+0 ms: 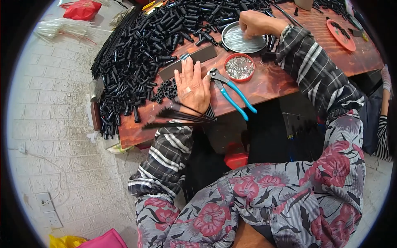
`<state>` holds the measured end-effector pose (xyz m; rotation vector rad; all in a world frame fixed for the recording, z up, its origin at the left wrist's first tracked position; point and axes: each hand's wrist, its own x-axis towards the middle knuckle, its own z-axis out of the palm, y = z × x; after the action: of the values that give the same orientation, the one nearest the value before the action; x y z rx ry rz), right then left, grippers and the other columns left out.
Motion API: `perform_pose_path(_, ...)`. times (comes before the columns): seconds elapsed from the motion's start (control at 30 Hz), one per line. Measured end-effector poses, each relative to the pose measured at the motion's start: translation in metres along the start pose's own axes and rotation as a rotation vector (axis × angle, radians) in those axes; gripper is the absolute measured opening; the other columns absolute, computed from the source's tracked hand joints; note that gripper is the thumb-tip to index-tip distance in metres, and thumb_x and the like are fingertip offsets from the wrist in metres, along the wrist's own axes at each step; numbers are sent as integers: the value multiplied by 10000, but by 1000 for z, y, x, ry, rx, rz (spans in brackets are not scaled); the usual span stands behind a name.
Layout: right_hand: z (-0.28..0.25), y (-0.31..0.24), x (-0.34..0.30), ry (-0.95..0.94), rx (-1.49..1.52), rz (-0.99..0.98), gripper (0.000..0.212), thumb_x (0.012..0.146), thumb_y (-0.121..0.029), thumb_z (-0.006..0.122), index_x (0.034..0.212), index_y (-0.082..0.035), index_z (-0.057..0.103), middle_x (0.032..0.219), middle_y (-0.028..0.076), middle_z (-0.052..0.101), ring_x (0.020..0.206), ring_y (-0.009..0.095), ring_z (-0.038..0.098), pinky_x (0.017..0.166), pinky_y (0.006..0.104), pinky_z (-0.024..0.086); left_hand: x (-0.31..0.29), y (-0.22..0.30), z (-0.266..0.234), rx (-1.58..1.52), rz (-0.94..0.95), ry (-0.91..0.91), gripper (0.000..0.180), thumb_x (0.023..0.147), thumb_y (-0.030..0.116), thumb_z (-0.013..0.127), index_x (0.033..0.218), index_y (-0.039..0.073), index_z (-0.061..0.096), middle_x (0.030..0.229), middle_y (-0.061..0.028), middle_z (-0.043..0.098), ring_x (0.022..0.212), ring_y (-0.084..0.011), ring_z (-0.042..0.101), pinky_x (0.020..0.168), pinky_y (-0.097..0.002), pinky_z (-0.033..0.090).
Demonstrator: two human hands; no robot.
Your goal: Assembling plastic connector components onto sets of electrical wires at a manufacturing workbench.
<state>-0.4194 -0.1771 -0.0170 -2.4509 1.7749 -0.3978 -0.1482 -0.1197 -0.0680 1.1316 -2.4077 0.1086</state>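
From my end, the risk I worry about most sits under the right hand (257,24): its fingers are curled down over the shallow round metal dish (242,52), tips hidden, so I can't tell whether they pinch any of the thin silver lengths (233,39). Because those lie loose and close together, I judge a blind pinch could lift several, or scatter some over the rim. My left hand (192,89) lies palm down, fingers stretched out and slightly parted, over the dark flat bar (204,54); I see nothing gripped, though I can't tell what its palm covers. At its fingertips stands a small striped, comb-like piece (185,56), which a sliding finger could push askew. The pliers (218,77) lie just right of that thumb, so a careless sweep might knock them into the red dish (240,80) of metal bits (239,67) beyond. As for direction, the bar's long axis runs aslant beneath the left fingers, one end out to their left, the other reaching up and right, away from the body. The comb-like piece's stripes point roughly onward from the fingertips, while the pliers' handles slant rightward and back toward the wearer.
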Motion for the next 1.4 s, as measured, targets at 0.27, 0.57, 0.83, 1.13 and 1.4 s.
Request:
perform_pose_path(0.27,20,6,-1,101,-20,-200,81,548,-24,582,563,34,527,550,179,505,542,336,512,486,378,377,-8,-1,-9,18,-13,-44,453,828,236,447,1183,-43,405,1284,-238,312,1226,-366,255,999,-491,148)
perform_pose_path(0.57,-32,-33,37,255,-23,-325,101,581,-91,547,561,4,574,558,201,538,526,341,546,451,395,414,-12,4,-15,18,-52,-66,477,820,248,476,1193,-39,398,1301,-221,294,1243,-355,227,1002,-496,135)
perform_pose_path(0.83,25,-94,34,27,248,-276,204,680,-52,558,865,-52,644,687,159,607,664,296,598,590,358,460,-11,4,-17,9,-73,-88,480,826,270,475,1191,-34,403,1312,-208,280,1247,-349,218,1000,-502,124)
perform_pose_path(1.13,28,-103,41,-16,163,-262,248,725,-85,563,956,-130,642,796,140,616,779,308,586,662,374,460,-11,3,-18,18,-79,-106,482,830,284,470,1183,-39,408,1314,-207,278,1246,-350,220,996,-510,123)
perform_pose_path(1.4,29,-101,43,-40,167,-287,255,708,-74,579,951,-119,644,802,122,618,796,293,585,665,369,457,-10,6,-16,21,-82,-101,505,820,310,487,1176,-40,414,1317,-204,274,1245,-349,223,994,-513,126)
